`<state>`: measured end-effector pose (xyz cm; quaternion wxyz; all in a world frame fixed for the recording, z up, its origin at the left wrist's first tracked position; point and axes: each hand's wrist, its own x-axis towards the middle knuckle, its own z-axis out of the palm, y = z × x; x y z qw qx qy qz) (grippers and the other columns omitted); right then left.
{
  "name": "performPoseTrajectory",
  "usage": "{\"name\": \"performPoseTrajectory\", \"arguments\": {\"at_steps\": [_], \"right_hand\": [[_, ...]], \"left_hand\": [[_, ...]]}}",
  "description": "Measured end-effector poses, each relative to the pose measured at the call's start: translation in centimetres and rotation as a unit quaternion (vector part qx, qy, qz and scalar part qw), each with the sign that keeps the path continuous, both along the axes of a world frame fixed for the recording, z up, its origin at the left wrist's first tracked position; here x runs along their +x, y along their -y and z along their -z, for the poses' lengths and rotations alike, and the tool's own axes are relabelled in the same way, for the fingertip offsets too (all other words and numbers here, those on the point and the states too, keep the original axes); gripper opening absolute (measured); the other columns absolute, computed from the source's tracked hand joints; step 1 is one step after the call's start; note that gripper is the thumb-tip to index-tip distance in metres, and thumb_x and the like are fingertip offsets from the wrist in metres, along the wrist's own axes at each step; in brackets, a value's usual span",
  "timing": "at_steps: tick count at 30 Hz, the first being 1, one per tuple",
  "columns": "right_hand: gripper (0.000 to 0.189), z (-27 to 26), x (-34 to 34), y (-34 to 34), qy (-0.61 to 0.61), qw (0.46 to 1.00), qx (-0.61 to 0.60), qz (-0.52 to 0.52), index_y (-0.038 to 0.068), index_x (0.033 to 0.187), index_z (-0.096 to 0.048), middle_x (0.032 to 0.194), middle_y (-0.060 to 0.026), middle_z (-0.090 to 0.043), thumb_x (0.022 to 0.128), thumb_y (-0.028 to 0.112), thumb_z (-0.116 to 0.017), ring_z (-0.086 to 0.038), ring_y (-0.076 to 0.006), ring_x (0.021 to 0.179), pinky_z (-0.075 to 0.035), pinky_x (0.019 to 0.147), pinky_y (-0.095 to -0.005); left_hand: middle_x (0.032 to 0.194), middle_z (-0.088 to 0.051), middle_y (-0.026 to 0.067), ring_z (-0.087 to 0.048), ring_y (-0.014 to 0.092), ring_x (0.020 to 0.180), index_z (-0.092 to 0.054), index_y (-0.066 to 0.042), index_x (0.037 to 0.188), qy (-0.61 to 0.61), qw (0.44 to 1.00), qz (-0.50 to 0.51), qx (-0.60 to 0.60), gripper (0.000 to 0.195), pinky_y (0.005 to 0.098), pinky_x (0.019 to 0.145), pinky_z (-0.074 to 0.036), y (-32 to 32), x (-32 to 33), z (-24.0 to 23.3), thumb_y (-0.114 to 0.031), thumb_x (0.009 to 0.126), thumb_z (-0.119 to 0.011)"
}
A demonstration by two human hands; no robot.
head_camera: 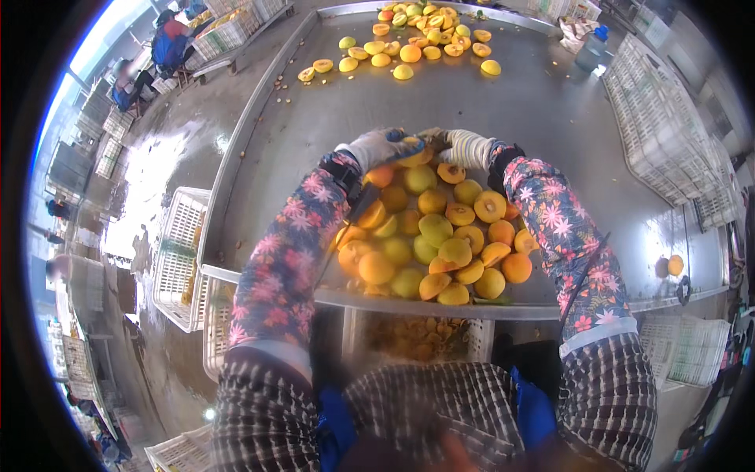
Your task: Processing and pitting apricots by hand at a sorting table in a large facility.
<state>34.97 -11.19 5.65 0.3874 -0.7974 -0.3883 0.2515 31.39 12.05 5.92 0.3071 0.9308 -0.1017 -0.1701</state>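
Observation:
Both my hands wear work gloves and meet at the far side of a heap of halved yellow-orange peaches [454, 251] on a metal table [519, 112]. My left hand [383, 147], in a white glove with blue on it, lies over a peach half [417, 157] at the heap's upper edge; whether it grips the fruit is unclear. Close beside it, my right hand [457, 146], in a striped glove with dark fingertips, curls down at the same edge; its fingertips are partly hidden. Several halves show brown hollows, others lie skin side up.
More peach halves [410, 53] lie at the table's far end. White plastic crates [660, 112] stand along the right, near a water jug [591, 50]. Below the near edge is a crate of peelings or scraps [422, 336]. Another crate [180, 253] stands left. Two people sit at the upper left.

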Motion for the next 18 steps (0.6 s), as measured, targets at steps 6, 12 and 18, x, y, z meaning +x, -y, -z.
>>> {"name": "performPoseTrajectory", "arguments": {"at_steps": [6, 12, 18], "right_hand": [[0.038, -4.3, -6.4, 3.3, 0.012, 0.993, -0.05, 0.109, 0.009, 0.123, -0.054, 0.111, -0.0112, -0.062, 0.086, 0.02, -0.058, -0.057, -0.0198, 0.098, -0.045, 0.087, -0.0318], [0.044, -4.4, -12.2, 6.0, 0.109, 0.969, 0.062, 0.215, 0.006, 0.126, -0.051, 0.115, -0.0144, -0.06, 0.087, 0.026, -0.059, -0.056, -0.0282, 0.105, -0.043, 0.093, -0.0326], [0.046, -8.4, -26.0, 3.8, 0.012, 0.923, 0.304, 0.236, 0.005, 0.131, -0.046, 0.132, -0.0118, -0.05, 0.087, 0.007, -0.058, -0.05, -0.02, 0.117, -0.04, 0.098, -0.0315]], "left_hand": [[0.136, -0.047, 0.0108, -0.043, 0.032, 0.126, -0.05, -0.017, 0.131, 0.193, 0.964, -0.022, 0.18, 0.065, 0.0425, 0.103, -0.037, 4.9, -7.6, -4.6, -0.053, 0.078, -0.063], [0.109, -0.064, 0.0139, -0.06, 0.032, 0.103, -0.055, -0.008, 0.121, 0.212, 0.975, -0.071, 0.025, 0.048, 0.0378, 0.089, -0.048, 5.8, -11.9, -6.6, -0.028, 0.08, -0.07], [0.112, -0.058, 0.0077, -0.058, 0.021, 0.102, -0.046, -0.008, 0.127, -0.143, 0.711, -0.086, -0.683, 0.04, 0.033, 0.088, -0.05, 4.6, -21.9, -8.8, -0.017, 0.09, -0.06]]}}
